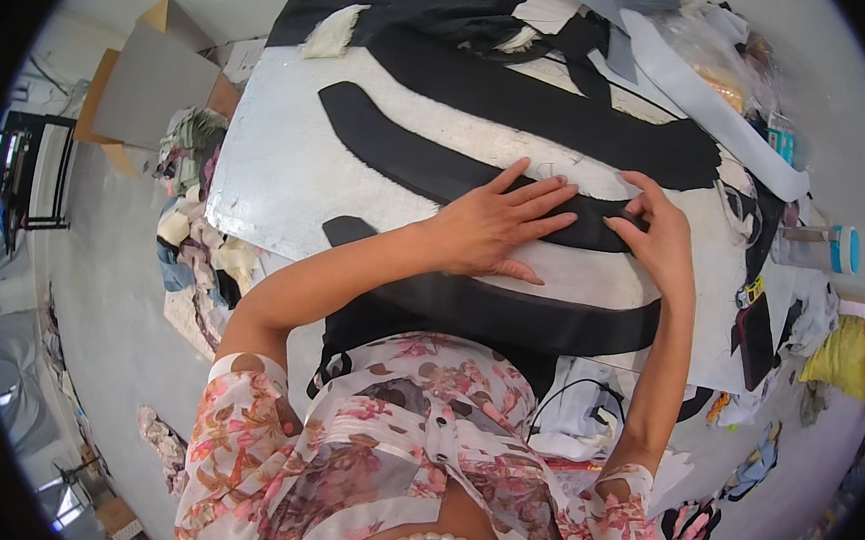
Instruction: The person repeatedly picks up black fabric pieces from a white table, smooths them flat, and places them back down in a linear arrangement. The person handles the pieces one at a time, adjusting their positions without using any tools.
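A curved black fabric strip [387, 138] lies across the white tabletop [280, 149] in front of me. My left hand [504, 225] rests flat on its middle, fingers spread. At the strip's right end, my right hand [656, 230] has its thumb and a bent finger closed on the fabric, with the index finger reaching past the far edge. A wide black fabric piece [534, 107] is stretched out beyond this strip. Nearer to me, another black strip [529, 317] passes under my left forearm, which hides part of it.
Dark cloth [411, 8] and a frayed cream scrap [333, 32] lie at the far edge. A pale strip [710, 104], a mug [820, 247] and a phone [754, 338] are on the right. Fabric scraps [199, 244] and a cardboard box [160, 80] stand left.
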Action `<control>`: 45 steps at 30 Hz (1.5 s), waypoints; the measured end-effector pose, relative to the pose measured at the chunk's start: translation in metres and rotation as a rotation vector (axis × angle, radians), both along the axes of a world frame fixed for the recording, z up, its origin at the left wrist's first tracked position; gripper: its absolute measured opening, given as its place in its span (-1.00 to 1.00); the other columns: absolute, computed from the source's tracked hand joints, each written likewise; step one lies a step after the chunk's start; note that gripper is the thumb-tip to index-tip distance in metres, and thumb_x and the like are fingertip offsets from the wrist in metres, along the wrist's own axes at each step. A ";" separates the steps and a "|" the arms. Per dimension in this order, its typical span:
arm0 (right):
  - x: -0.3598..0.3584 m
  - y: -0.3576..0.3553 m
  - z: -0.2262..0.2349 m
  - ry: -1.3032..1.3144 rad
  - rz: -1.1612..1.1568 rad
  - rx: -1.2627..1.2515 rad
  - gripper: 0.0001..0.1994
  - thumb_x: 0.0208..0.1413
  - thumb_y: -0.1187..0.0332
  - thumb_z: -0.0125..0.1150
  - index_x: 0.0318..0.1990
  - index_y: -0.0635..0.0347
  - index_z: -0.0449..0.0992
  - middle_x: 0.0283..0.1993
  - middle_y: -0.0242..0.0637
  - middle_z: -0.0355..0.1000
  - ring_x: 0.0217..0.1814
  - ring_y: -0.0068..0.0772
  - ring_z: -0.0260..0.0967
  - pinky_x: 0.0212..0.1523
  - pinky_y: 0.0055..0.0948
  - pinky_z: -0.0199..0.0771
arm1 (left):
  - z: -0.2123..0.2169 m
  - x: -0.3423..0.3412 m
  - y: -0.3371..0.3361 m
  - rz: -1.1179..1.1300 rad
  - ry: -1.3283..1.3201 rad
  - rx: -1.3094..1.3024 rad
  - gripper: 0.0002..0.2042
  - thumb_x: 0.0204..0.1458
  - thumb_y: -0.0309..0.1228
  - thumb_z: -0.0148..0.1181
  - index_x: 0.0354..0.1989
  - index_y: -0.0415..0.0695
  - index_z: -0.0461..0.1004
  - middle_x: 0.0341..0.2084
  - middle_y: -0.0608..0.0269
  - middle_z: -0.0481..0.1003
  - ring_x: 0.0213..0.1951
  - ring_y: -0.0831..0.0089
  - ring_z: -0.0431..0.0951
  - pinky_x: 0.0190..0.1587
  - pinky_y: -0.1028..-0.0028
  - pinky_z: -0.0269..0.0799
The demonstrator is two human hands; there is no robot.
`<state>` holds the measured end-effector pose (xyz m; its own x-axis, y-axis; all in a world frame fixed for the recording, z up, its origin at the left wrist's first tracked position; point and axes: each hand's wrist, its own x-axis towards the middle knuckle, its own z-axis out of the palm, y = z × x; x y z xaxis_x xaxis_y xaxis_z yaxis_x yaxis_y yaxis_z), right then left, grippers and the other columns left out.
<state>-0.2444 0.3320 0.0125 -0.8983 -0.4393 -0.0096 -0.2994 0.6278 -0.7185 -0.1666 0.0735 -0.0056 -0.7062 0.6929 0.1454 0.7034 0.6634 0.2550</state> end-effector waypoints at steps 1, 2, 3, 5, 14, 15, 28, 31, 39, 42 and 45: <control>-0.003 0.009 0.000 -0.052 -0.059 -0.040 -0.44 -0.09 0.60 0.36 0.15 0.11 0.44 -0.47 -0.47 0.30 -0.43 -0.63 0.25 -0.39 -0.61 0.27 | 0.000 0.001 -0.001 0.013 -0.034 -0.069 -0.12 0.02 0.26 0.01 0.42 -0.08 0.07 0.46 0.06 -0.10 0.48 0.20 -0.12 0.47 0.02 -0.38; -0.006 0.020 0.000 -0.103 -0.117 -0.081 -0.44 -0.08 0.62 0.34 0.16 0.13 0.43 -0.45 -0.49 0.30 -0.41 -0.66 0.25 -0.38 -0.64 0.26 | 0.001 0.001 -0.003 0.013 -0.040 -0.061 -0.12 0.02 0.26 0.01 0.42 -0.07 0.07 0.46 0.06 -0.10 0.48 0.20 -0.13 0.47 0.02 -0.38; -0.007 0.028 0.001 -0.157 -0.177 -0.121 -0.45 -0.06 0.64 0.31 0.16 0.15 0.43 -0.43 -0.51 0.30 -0.40 -0.70 0.24 -0.38 -0.67 0.24 | 0.001 0.002 -0.004 0.012 -0.049 -0.053 -0.12 0.02 0.26 0.01 0.42 -0.07 0.07 0.46 0.06 -0.11 0.48 0.21 -0.13 0.47 0.02 -0.38; -0.007 0.037 -0.006 -0.130 -0.200 -0.179 -0.47 -0.08 0.63 0.33 0.13 0.15 0.46 -0.46 -0.48 0.32 -0.41 -0.66 0.26 -0.35 -0.63 0.31 | 0.003 0.002 -0.004 0.011 -0.068 -0.052 -0.13 0.02 0.26 0.02 0.42 -0.06 0.08 0.46 0.06 -0.11 0.49 0.20 -0.14 0.47 0.01 -0.38; 0.001 0.032 -0.007 0.086 -0.328 0.001 -0.53 -0.06 0.56 0.37 0.08 0.13 0.49 -0.44 -0.41 0.41 -0.48 -0.64 0.29 -0.41 -0.60 0.35 | 0.002 0.001 -0.002 0.015 -0.096 -0.035 -0.15 0.01 0.24 0.06 0.42 -0.01 0.11 0.46 0.06 -0.11 0.48 0.19 -0.12 0.46 -0.03 -0.37; 0.002 0.032 -0.001 0.140 -0.349 0.046 -0.58 -0.05 0.53 0.38 0.04 0.14 0.50 -0.43 -0.42 0.42 -0.48 -0.65 0.28 -0.42 -0.61 0.33 | 0.001 0.002 -0.003 0.013 -0.091 -0.027 -0.15 0.01 0.23 0.06 0.42 -0.01 0.11 0.46 0.06 -0.11 0.48 0.18 -0.12 0.46 -0.03 -0.36; -0.039 0.044 -0.012 -0.130 -0.371 -0.224 -0.83 0.20 0.32 0.23 -0.32 0.24 0.52 -0.51 -0.45 0.42 -0.58 -0.73 0.24 -0.56 -0.65 0.22 | -0.019 0.003 0.017 0.007 0.057 0.083 -0.23 0.12 0.24 -0.06 0.37 -0.06 0.17 0.42 -0.05 -0.01 0.46 0.13 -0.06 0.43 -0.09 -0.36; -0.047 -0.006 0.003 0.107 -0.241 -0.353 -0.92 0.17 0.42 0.26 -0.26 0.23 0.53 -0.46 -0.50 0.41 -0.42 -0.77 0.30 -0.39 -0.72 0.25 | -0.019 0.008 0.028 0.051 0.078 0.159 -0.25 0.10 0.21 0.00 0.32 -0.11 0.24 0.38 -0.12 0.04 0.44 0.08 -0.03 0.40 -0.14 -0.31; -0.069 -0.235 0.002 0.309 0.306 -0.290 -0.78 -0.07 0.44 0.39 -0.23 0.26 0.57 -0.44 -0.30 0.49 -0.46 -0.50 0.42 -0.39 -0.53 0.41 | 0.017 0.030 -0.014 0.222 0.071 0.299 -0.55 0.07 -0.17 0.26 0.11 -0.10 0.44 0.22 0.02 0.32 0.39 0.06 0.12 0.37 -0.17 -0.16; -0.074 -0.283 -0.017 0.537 0.203 -0.154 -0.77 -0.10 0.36 0.40 -0.27 0.24 0.57 -0.37 -0.21 0.52 -0.38 -0.17 0.48 -0.30 -0.27 0.46 | 0.023 0.039 -0.048 0.406 0.043 0.423 -0.72 -0.01 -0.36 0.34 -0.10 -0.09 0.56 0.03 0.16 0.48 0.31 0.11 0.27 0.34 -0.14 -0.04; -0.085 -0.296 -0.032 0.571 0.187 -0.012 -0.86 -0.02 0.37 0.32 -0.33 0.21 0.58 -0.35 -0.18 0.53 -0.30 -0.07 0.49 -0.27 -0.20 0.45 | 0.025 0.040 -0.075 0.541 0.105 0.567 -0.84 -0.02 -0.45 0.33 -0.23 -0.10 0.59 -0.21 0.21 0.58 0.20 0.15 0.42 0.30 -0.03 0.06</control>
